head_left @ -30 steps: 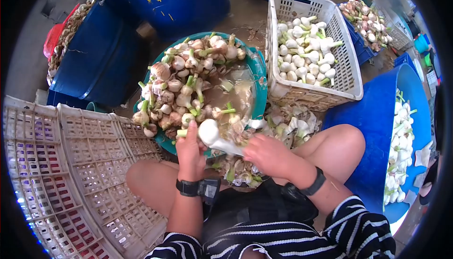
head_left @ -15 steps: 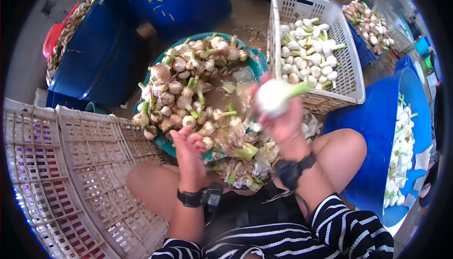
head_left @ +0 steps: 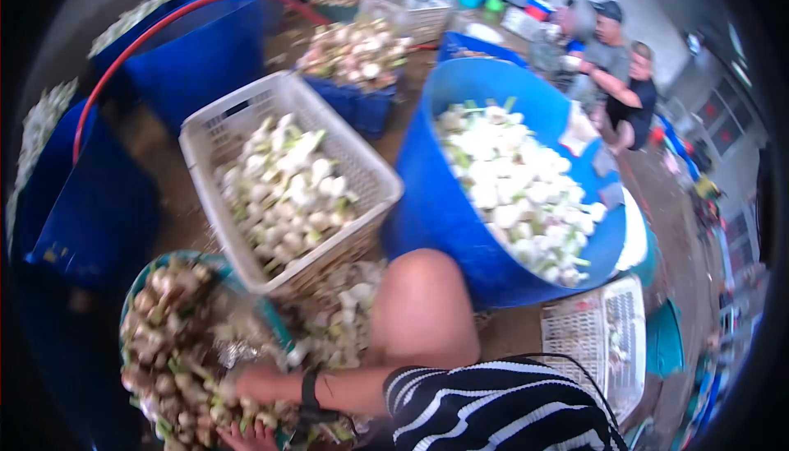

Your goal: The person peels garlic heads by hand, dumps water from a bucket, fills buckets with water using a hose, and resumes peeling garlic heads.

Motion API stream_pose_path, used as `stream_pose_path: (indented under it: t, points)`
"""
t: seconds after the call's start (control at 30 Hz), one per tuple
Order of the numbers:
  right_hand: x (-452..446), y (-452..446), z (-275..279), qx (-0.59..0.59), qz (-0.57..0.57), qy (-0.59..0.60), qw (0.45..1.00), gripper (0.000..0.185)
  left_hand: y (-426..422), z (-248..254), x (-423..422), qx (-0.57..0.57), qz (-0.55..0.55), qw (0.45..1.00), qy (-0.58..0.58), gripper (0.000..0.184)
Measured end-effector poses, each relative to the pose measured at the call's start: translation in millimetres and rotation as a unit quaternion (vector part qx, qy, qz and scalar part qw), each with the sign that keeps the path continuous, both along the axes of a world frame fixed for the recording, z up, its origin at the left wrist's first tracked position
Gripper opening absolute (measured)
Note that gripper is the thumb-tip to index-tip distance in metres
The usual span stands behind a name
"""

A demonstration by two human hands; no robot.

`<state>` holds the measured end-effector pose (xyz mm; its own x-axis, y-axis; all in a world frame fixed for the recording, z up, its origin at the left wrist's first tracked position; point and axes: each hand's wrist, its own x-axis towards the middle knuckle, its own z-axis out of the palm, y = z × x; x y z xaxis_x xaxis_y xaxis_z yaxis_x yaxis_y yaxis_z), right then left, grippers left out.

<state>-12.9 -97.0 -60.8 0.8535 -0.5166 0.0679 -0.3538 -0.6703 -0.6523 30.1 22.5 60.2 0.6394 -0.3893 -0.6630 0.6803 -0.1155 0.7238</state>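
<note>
My right hand (head_left: 251,382) reaches low over the turquoise basin (head_left: 283,328) at the lower left; its fingers are smeared and cannot be made out. Close below it, at the bottom edge, my left hand (head_left: 252,436) rests against the unpeeled garlic bulbs (head_left: 168,369), fingers partly visible and apart. These bulbs have brownish skins and green stem stubs, and are heaped along the basin's left side. Some water glints in the middle. Behind the basin, a white plastic crate (head_left: 378,196) holds peeled white garlic (head_left: 288,192).
A big blue tub (head_left: 427,229) of white garlic stands tilted right of the crate. Garlic skins (head_left: 349,303) litter the floor near my knee (head_left: 423,303). Another white crate (head_left: 567,328) lies at right. A red hose (head_left: 177,13) arches over blue barrels (head_left: 197,64). People (head_left: 612,73) sit behind.
The view has swung right, so basin and crate appear farther left. My right hand, which held up a white garlic bulb, is now down at the basin; that bulb cannot be picked out.
</note>
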Motion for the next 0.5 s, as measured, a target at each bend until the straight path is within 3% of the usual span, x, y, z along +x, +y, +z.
stream_pose_path:
  t: [0.03, 0.07, 0.1, 0.13, 0.23, 0.3, 0.33, 0.4, 0.43, 0.5]
  points:
    - [-2, 14, 3, 0.089, -0.018, -0.019, 0.996, 0.016, 8, -24, 12, -0.054, -0.058, 0.997, 0.018, 0.053]
    - [-19, 20, 20, 0.165, 0.041, -0.084, 0.982, 0.017, 18, -45, 24, -0.106, -0.109, 0.988, 0.032, 0.054]
    - [-29, 28, 39, 0.165, 0.04, -0.022, 0.985, 0.018, 12, -43, 19, -0.038, -0.112, 0.993, 0.007, 0.052]
    - [-33, 36, 34, 0.177, 0.005, -0.048, 0.983, 0.016, 7, -39, 14, 0.028, -0.113, 0.993, -0.022, 0.05]
    - [-47, 39, 44, 0.184, -0.018, -0.056, 0.981, 0.017, -1, -29, -3, 0.057, -0.154, 0.979, -0.119, 0.046]
    - [-55, 40, 56, 0.127, 0.011, -0.035, 0.991, 0.017, -3, -26, -10, 0.072, -0.18, 0.951, -0.239, 0.043]
    - [-58, 41, 60, 0.125, 0.012, -0.037, 0.991, 0.017, 2, -38, -2, 0.071, -0.179, 0.951, -0.241, 0.043]
    - [-64, 43, 66, 0.093, 0.002, -0.049, 0.994, 0.016, 16, -70, 23, 0.005, -0.3, 0.939, -0.167, 0.045]
    - [-65, 43, 65, 0.091, 0.003, -0.05, 0.995, 0.016, 19, -80, 27, 0.003, -0.299, 0.939, -0.168, 0.045]
    - [-62, 47, 49, 0.159, -0.057, -0.101, 0.98, 0.016, 17, -84, 27, 0.033, -0.243, 0.968, -0.057, 0.046]
